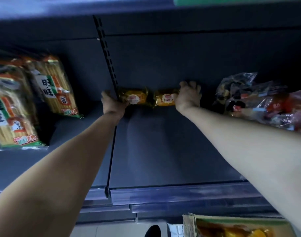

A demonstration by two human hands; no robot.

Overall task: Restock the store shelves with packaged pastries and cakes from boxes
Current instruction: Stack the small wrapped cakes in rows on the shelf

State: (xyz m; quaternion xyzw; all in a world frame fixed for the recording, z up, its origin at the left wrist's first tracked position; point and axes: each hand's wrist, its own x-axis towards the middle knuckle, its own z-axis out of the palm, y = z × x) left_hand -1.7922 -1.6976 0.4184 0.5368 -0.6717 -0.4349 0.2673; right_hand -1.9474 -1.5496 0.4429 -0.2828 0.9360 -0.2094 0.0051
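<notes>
Two small golden-wrapped pastry packs lie side by side at the back of a dark shelf (163, 147). My left hand (112, 104) grips the left pastry pack (135, 98) by its left end. On the right end of the right pastry pack (165, 100), my right hand (189, 96) is closed. Both arms reach deep into the shelf, and both packs rest on or just above the shelf board near the back wall. An open cardboard box (231, 226) with orange packaging inside sits at the bottom right.
Tall rice-cracker bags (49, 86) stand on the left part of the shelf. A slotted upright divider (110, 117) separates the two shelf sections. A heap of mixed snack bags (259, 101) lies at the right. A dark shoe tip (152, 230) shows on the floor.
</notes>
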